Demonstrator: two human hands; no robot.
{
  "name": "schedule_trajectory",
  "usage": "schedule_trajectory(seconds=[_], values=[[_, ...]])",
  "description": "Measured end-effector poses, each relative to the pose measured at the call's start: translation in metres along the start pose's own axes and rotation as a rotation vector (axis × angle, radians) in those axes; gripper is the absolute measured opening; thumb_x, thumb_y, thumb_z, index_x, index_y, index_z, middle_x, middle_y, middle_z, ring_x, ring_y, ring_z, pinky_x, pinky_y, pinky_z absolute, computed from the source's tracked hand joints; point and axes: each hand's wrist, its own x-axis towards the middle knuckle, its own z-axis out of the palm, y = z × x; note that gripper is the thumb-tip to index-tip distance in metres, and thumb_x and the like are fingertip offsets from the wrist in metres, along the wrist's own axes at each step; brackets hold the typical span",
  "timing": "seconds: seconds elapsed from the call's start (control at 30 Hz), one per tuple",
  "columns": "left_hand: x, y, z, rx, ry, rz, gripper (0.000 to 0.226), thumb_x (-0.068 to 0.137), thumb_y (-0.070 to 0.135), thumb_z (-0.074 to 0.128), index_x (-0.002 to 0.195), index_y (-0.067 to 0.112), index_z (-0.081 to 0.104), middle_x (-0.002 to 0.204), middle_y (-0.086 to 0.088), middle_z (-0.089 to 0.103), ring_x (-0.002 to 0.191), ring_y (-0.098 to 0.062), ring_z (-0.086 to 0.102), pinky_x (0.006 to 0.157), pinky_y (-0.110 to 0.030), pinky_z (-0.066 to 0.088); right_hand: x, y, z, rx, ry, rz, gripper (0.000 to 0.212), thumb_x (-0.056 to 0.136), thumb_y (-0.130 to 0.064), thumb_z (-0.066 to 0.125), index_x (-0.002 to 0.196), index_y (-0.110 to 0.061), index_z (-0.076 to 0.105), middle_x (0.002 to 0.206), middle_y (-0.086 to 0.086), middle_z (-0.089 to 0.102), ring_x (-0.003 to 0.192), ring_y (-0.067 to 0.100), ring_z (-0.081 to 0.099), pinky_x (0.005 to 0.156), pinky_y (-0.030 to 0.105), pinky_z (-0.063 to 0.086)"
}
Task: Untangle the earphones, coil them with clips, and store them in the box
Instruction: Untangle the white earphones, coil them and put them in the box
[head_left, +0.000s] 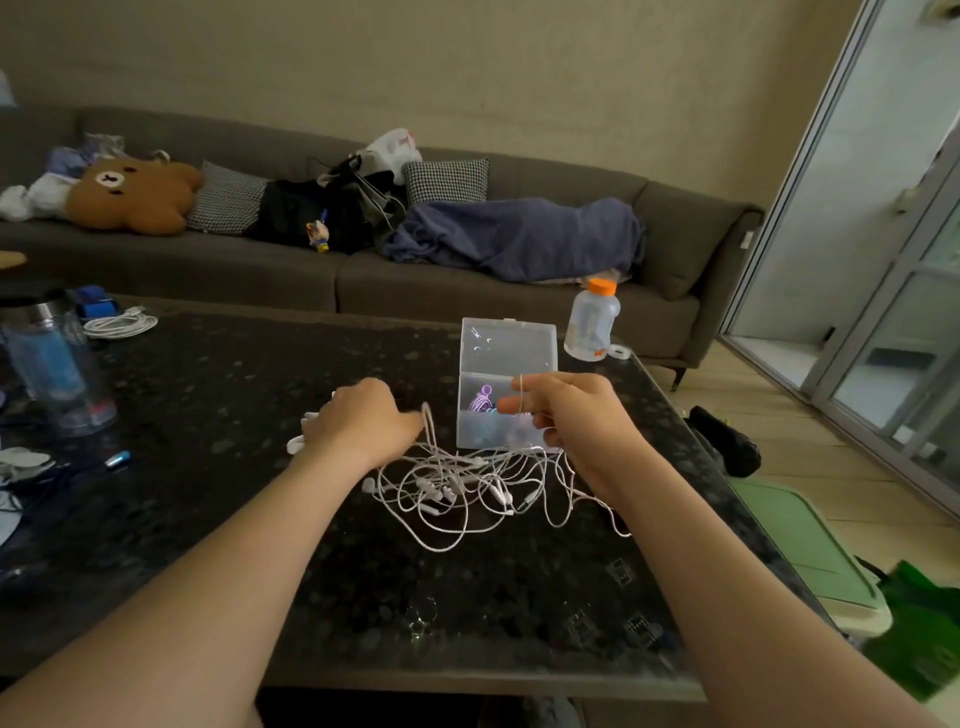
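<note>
Earphones (447, 491): white tangle on table (208, 395), just before open clear box (506, 343). Your left hand (363, 421) grips strands; right hand (563, 415) pinches one cord. Cords light, limp, likely snag. Hold near earbud, ease loops apart.

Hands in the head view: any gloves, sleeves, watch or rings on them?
None show. The left hand and right hand are bare, without gloves. The left forearm and right forearm are bare to the frame edge, with no sleeve in view. No watch, bracelet or ring is visible on the sides the camera sees.
</note>
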Motion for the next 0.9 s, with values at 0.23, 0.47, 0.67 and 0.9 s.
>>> schedule_trajectory(seconds=[0.23, 0.47, 0.67, 0.9], values=[[-0.026, 0.026, -0.003, -0.184, -0.171, 0.517, 0.012, 0.092, 0.051, 0.076, 0.096, 0.039, 0.075, 0.104, 0.014, 0.071, 0.100, -0.007, 0.068, 0.085, -0.031, 0.055, -0.002, -0.006, 0.002, 0.082, -0.049, -0.068, 0.021, 0.101, -0.007, 0.056, 0.112, -0.006, 0.074, 0.102, 0.009, 0.081, 0.073, 0.008, 0.057, 0.070, 0.028, 0.047], [-0.034, 0.038, 0.011, -0.126, -0.244, 0.478, 0.049, 0.079, 0.076, 0.074, 0.099, 0.031, 0.070, 0.098, 0.014, 0.070, 0.091, -0.001, 0.066, 0.085, -0.030, 0.056, -0.005, -0.014, 0.010, 0.236, 0.032, -0.225, 0.029, 0.114, -0.012, 0.044, 0.119, -0.011, 0.072, 0.107, 0.004, 0.082, 0.077, 0.015, 0.052, 0.074, 0.026, 0.051], [-0.032, 0.033, 0.022, -0.041, -0.294, 0.507, 0.057, 0.086, 0.069, 0.073, 0.129, 0.037, 0.053, 0.107, 0.007, 0.062, 0.093, -0.006, 0.062, 0.080, -0.028, 0.051, -0.008, -0.018, 0.008, 0.201, 0.152, -0.387, 0.027, 0.114, -0.016, 0.044, 0.128, -0.012, 0.067, 0.112, 0.001, 0.080, 0.100, 0.018, 0.077, 0.088, 0.031, 0.062], [-0.030, 0.040, 0.023, -0.060, -0.140, 0.541, 0.024, 0.106, 0.026, 0.050, 0.093, 0.013, 0.066, 0.089, -0.002, 0.065, 0.085, -0.022, 0.064, 0.076, -0.039, 0.053, -0.011, -0.024, 0.011, 0.294, 0.328, -0.456, 0.028, 0.114, -0.022, 0.043, 0.134, -0.013, 0.061, 0.116, 0.004, 0.078, 0.102, 0.019, 0.079, 0.091, 0.043, 0.064]])
